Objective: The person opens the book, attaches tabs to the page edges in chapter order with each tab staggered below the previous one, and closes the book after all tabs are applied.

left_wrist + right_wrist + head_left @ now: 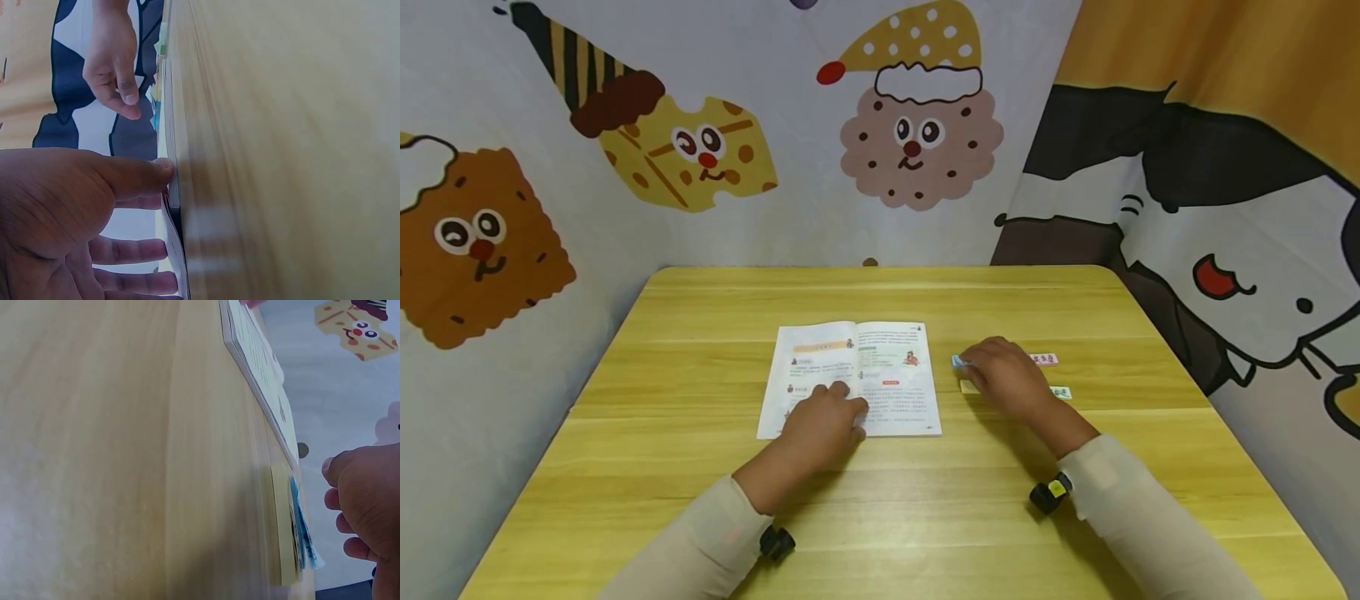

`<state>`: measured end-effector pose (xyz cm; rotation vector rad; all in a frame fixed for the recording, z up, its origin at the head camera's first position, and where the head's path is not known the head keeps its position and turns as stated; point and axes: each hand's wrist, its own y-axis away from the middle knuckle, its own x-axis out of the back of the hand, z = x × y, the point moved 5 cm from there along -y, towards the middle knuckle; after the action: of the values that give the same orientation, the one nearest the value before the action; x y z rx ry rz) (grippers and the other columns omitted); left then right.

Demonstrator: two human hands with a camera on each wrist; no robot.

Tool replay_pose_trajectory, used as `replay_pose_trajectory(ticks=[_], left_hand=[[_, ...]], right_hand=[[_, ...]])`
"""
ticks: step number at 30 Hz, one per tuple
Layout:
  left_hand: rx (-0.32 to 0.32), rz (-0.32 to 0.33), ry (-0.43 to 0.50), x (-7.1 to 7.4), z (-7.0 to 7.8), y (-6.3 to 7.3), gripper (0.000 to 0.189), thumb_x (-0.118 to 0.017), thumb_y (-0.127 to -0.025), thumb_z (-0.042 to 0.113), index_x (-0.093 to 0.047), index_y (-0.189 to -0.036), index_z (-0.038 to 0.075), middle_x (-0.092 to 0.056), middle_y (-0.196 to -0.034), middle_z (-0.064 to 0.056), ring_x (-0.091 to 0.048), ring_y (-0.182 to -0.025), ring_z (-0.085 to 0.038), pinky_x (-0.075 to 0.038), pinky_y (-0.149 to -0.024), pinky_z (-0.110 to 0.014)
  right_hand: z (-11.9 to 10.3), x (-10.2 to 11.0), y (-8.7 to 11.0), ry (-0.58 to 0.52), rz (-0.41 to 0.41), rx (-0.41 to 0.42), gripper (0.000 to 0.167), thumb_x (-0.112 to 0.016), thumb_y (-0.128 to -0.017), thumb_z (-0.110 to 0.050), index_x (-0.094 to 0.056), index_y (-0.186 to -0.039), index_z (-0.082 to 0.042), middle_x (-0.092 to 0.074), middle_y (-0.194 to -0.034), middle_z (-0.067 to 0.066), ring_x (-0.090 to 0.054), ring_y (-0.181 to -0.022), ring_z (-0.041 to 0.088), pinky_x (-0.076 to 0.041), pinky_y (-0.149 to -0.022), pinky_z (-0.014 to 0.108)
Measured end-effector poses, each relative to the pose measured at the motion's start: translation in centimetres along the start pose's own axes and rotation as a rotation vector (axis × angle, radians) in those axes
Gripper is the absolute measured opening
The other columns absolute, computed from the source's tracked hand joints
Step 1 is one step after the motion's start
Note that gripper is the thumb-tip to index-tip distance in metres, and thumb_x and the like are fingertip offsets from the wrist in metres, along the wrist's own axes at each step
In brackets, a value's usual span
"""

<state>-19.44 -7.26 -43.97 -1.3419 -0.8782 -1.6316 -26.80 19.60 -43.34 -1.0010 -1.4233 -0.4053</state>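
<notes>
Wood-grain worktop (pixel 925 517) lies beneath both hands. The left hand (pixel 822 423) rests on an open book (pixel 891 404), its fingers extended over the pages. Farther out, the right hand (pixel 1006 379) hovers, fingers loosely bent, gripping nothing visible; a yellow strip (pixel 969 387) lies at its left, a green strip (pixel 1062 392) right, a blue strip (pixel 958 361) and pink strip (pixel 1045 359) just beyond. Cartoon-printed cloth (pixel 805 233) hangs behind.

Beyond a yellow wood-grain table (pixel 910 533), a white cloth backdrop (pixel 812 237) showed a square brown biscuit (pixel 497 296) and hatted cheese (pixel 662 167) on the left, a round cookie (pixel 917 183) farther right, a black-and-white cartoon animal (pixel 1262 217) rightmost
</notes>
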Motion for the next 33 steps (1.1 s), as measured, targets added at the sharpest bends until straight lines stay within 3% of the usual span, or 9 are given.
replay_pose_trajectory(ticks=[8,19,25,33], left_hand=[[0.008,-0.017,-0.011,-0.1,0.0,-0.2,0.028,-0.078,-0.091,0.031,-0.075,-0.116,0.018,-0.063,-0.113,-0.012,-0.058,-0.090,-0.033,-0.052,-0.062,-0.045],[0.007,-0.016,-0.010,-0.2,0.0,-0.2,0.030,-0.079,-0.090,0.031,-0.075,-0.117,0.018,-0.063,-0.115,-0.012,-0.058,-0.091,-0.033,-0.052,-0.063,-0.045],[0.001,-0.008,0.003,-0.1,0.0,-0.1,0.028,-0.079,-0.091,0.030,-0.075,-0.116,0.018,-0.062,-0.113,-0.011,-0.058,-0.089,-0.033,-0.051,-0.062,-0.045],[0.005,-0.010,0.002,0.1,0.1,-0.1,0.029,-0.078,-0.091,0.030,-0.075,-0.117,0.018,-0.062,-0.113,-0.012,-0.058,-0.089,-0.033,-0.051,-0.062,-0.045]], right_hand=[[1.3,-0.3,-0.2,0.011,-0.022,-0.074,0.020,-0.073,-0.096,-0.014,-0.074,-0.113,-0.004,-0.073,-0.111,0.009,-0.063,-0.111,0.031,-0.048,-0.097,0.049],[2.9,-1.3,-0.5,0.038,-0.018,-0.110,0.022,-0.071,-0.098,-0.019,-0.074,-0.114,-0.004,-0.073,-0.114,0.011,-0.063,-0.112,0.032,-0.048,-0.098,0.049],[3.1,-1.5,-0.6,0.049,-0.056,-0.157,0.024,-0.070,-0.099,-0.021,-0.074,-0.115,-0.004,-0.072,-0.117,0.012,-0.061,-0.116,0.033,-0.046,-0.100,0.051],[3.0,-1.7,-0.7,0.060,-0.074,-0.157,0.021,-0.071,-0.098,-0.019,-0.075,-0.112,-0.005,-0.072,-0.117,0.012,-0.061,-0.115,0.034,-0.047,-0.099,0.051]])
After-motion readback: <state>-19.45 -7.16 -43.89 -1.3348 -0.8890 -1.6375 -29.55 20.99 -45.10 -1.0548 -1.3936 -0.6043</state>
